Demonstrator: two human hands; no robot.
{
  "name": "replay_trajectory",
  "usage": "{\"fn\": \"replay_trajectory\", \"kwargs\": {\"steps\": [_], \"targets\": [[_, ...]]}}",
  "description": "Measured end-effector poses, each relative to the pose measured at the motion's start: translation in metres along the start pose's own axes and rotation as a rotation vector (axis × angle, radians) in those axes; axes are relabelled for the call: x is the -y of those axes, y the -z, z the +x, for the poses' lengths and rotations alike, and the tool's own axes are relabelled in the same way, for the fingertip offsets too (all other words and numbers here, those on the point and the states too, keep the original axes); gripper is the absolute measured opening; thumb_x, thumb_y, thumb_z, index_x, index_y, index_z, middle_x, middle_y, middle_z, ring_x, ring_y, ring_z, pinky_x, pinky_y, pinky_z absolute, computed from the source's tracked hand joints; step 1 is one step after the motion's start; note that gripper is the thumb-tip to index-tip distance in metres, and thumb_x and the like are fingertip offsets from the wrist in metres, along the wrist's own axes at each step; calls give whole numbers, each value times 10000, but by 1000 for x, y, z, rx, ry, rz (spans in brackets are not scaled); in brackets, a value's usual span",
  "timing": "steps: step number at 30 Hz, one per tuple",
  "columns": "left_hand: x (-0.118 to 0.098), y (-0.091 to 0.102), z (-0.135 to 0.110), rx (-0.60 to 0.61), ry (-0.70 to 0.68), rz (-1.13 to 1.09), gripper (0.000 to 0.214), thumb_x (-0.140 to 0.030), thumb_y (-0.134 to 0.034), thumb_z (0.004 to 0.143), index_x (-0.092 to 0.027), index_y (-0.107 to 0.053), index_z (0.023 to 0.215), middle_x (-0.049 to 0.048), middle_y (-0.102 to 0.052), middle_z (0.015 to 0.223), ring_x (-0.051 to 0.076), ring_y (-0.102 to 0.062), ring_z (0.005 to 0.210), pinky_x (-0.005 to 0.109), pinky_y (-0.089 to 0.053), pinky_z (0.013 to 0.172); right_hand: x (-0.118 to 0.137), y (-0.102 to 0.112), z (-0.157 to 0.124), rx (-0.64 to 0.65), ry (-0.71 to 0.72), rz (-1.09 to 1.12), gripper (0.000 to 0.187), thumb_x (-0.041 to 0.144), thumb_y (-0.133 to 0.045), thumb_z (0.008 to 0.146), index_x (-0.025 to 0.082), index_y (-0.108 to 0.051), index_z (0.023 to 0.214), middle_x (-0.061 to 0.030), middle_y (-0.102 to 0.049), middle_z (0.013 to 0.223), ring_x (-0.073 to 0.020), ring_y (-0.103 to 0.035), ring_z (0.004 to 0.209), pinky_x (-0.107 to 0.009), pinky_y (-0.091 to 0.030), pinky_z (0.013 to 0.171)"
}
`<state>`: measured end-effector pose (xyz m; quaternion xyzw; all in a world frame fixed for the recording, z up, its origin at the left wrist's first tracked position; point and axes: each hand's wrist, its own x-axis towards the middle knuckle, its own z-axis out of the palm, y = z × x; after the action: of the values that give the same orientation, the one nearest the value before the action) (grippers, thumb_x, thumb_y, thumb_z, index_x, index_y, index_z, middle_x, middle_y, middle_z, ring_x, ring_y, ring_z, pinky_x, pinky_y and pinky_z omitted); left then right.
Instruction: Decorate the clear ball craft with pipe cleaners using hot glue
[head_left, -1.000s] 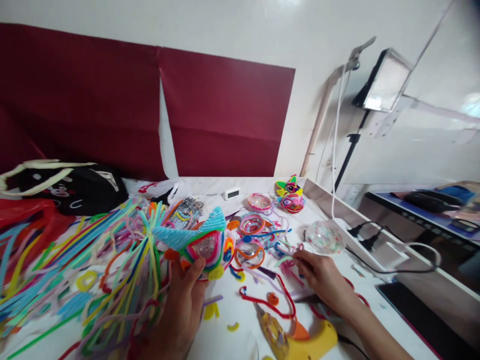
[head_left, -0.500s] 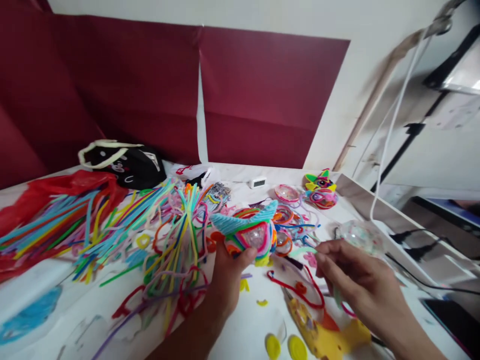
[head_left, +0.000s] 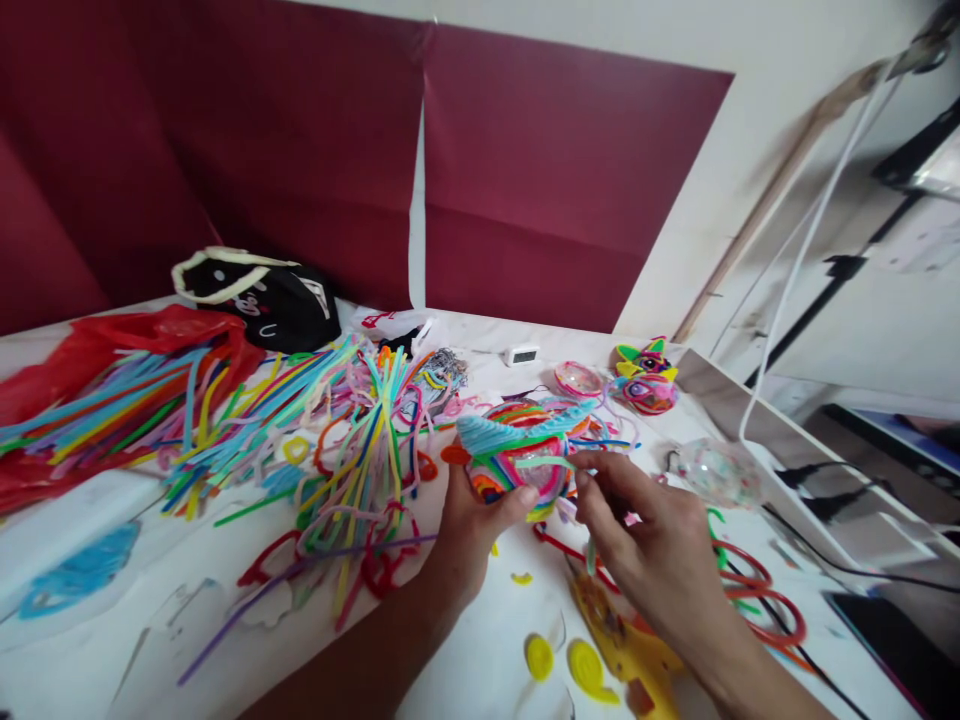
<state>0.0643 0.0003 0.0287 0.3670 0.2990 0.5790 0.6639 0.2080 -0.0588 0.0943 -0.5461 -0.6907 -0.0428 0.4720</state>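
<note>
My left hand (head_left: pixel 472 530) grips a round craft ball (head_left: pixel 517 455) wound in rainbow pipe cleaners, with a light blue fuzzy wing on top, and holds it a little above the white table (head_left: pixel 450 660). My right hand (head_left: pixel 645 540) is closed in a pinch on a pale green pipe cleaner piece (head_left: pixel 551 463) laid against the ball's front. A yellow glue gun (head_left: pixel 630 650) lies on the table just under my right wrist.
A big heap of coloured pipe cleaners (head_left: pixel 285 430) covers the table's left. Red bag (head_left: pixel 112 340) and black bag (head_left: pixel 262 295) lie behind. Finished ornaments (head_left: pixel 645 380), a clear ball (head_left: pixel 716 472), red loops (head_left: pixel 757 590), yellow coils (head_left: pixel 570 665) and cables at right.
My right hand picked a green piece off the table and brought it left onto the ball. The ball was lifted slightly; the view swung left.
</note>
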Motion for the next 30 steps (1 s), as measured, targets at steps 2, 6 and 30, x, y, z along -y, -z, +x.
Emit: {"fn": "replay_trajectory", "kwargs": {"steps": [2,6,30], "targets": [[-2,-2,0,23,-10,-13,621,-324,-942,584,-252,-585,1087,57,-762,1079,303,-702,1091,396,-558,916,0,-2,0,0,27,-29,164,198,-545,961,172,-707,946,62,-629,543,-67,-551,406,-152,-421,422],[-6,-5,-1,75,-33,-44,656,-313,-928,612,-248,-577,1162,64,-756,1119,293,-703,1093,409,-550,952,-2,-5,-1,20,67,-77,200,191,-529,974,179,-720,1033,53,-651,587,-75,-536,411,-179,-422,450],[-7,-5,2,-11,76,-172,575,-440,-888,670,-252,-645,1156,69,-746,1218,322,-641,1256,444,-539,1018,-9,-9,1,103,377,-361,244,172,-505,1025,111,-738,1061,-25,-688,697,-131,-638,528,-260,-420,509]]}}
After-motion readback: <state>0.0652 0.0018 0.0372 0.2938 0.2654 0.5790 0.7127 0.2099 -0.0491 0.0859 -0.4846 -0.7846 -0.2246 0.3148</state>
